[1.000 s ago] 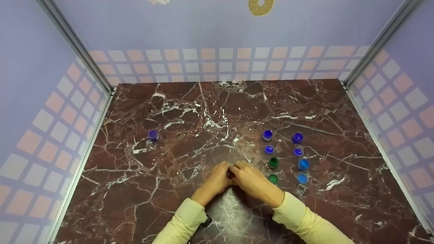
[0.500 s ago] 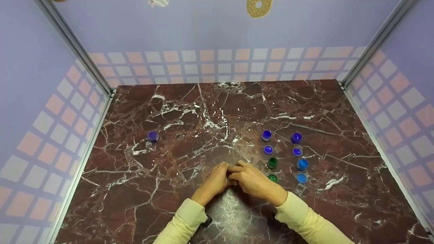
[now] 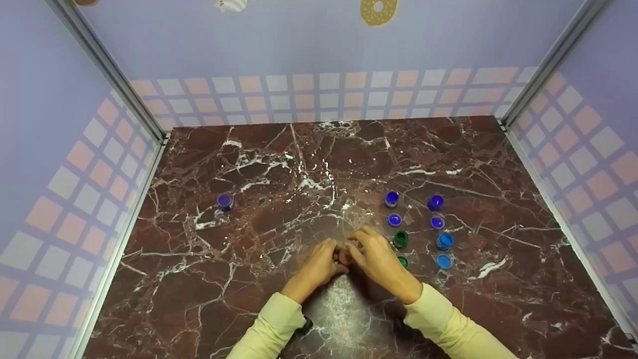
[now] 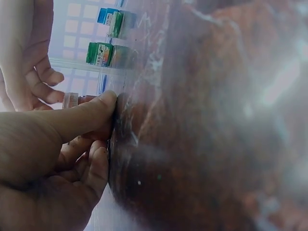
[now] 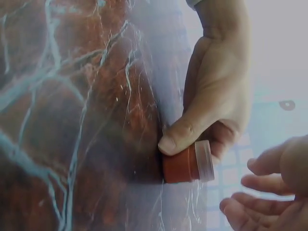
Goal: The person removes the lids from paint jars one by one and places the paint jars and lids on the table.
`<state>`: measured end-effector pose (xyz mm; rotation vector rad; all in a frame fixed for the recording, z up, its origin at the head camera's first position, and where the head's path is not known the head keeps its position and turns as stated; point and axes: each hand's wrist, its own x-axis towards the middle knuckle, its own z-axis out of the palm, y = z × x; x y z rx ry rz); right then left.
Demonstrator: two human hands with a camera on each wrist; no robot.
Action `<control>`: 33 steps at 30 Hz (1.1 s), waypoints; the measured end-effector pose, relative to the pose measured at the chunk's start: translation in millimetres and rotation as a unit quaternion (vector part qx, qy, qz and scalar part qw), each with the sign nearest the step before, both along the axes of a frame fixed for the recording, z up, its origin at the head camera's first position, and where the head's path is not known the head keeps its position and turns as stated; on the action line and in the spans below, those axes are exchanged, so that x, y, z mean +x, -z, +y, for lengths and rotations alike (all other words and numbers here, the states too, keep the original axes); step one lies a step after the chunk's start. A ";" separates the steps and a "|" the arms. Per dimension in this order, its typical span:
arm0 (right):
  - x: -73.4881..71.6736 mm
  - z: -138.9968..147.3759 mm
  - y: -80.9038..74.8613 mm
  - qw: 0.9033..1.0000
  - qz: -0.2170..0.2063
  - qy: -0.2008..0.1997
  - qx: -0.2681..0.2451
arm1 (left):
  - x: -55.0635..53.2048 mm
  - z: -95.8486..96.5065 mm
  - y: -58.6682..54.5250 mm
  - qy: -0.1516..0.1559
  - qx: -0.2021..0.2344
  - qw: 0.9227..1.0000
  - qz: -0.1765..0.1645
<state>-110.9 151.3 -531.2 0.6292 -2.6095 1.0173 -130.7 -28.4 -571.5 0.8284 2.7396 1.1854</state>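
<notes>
A small reddish-brown paint jar (image 5: 180, 166) with a clear lid (image 5: 205, 160) stands on the marbled table between the hands; in the head view the jar (image 3: 344, 256) is partly covered by fingers. My left hand (image 3: 317, 264) grips the jar's body between thumb and fingers, its thumb (image 4: 89, 115) lying along the side. My right hand (image 3: 376, 257) is at the lid's side, fingers loosely bent and spread. In the right wrist view that hand (image 5: 274, 185) shows a gap to the lid.
To the right stand paint jars: a blue-violet one (image 3: 392, 199), a violet one (image 3: 435, 202), a green one (image 3: 400, 239) and a light-blue one (image 3: 445, 242). Lids, such as the light-blue one (image 3: 444, 262), lie before them. A lone purple jar (image 3: 225, 201) stands left. Patterned walls enclose the table.
My right hand's fingers have come off the jar and spread, so more of the jar shows between the hands. The left hand keeps its hold in the same place.
</notes>
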 end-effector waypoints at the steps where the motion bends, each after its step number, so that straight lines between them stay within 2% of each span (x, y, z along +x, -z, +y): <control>1: 0.3 -1.4 0.3 1.000 0.002 0.011 0.004 | 0.2 0.0 0.1 -0.001 0.000 1.000 -0.002; 4: 2.2 -5.8 1.7 0.998 0.024 0.044 0.039 | 0.9 -0.3 -0.3 -0.003 -0.007 1.000 0.003; 8: 5.9 -11.6 5.0 0.989 0.078 0.077 0.104 | 1.2 -1.0 -1.0 -0.005 -0.014 1.000 0.017; 12: 10.1 -17.5 8.9 0.983 0.084 0.081 0.144 | 2.1 -1.5 -0.7 -0.006 -0.018 1.000 0.014; 17: 13.6 -22.8 12.8 0.984 0.054 0.067 0.156 | 3.2 -0.9 0.0 -0.009 -0.023 1.000 0.010; 24: 13.3 -22.6 14.8 0.986 0.048 0.039 0.156 | 2.0 -1.2 1.7 -0.002 -0.007 1.000 0.020; 29: 10.4 -17.7 12.0 0.987 0.031 0.000 0.160 | 2.2 -1.6 1.7 0.000 -0.012 1.000 0.025; 33: 5.4 -11.8 9.4 0.985 0.026 -0.053 0.162 | 2.0 -1.9 0.9 0.002 -0.016 1.000 0.022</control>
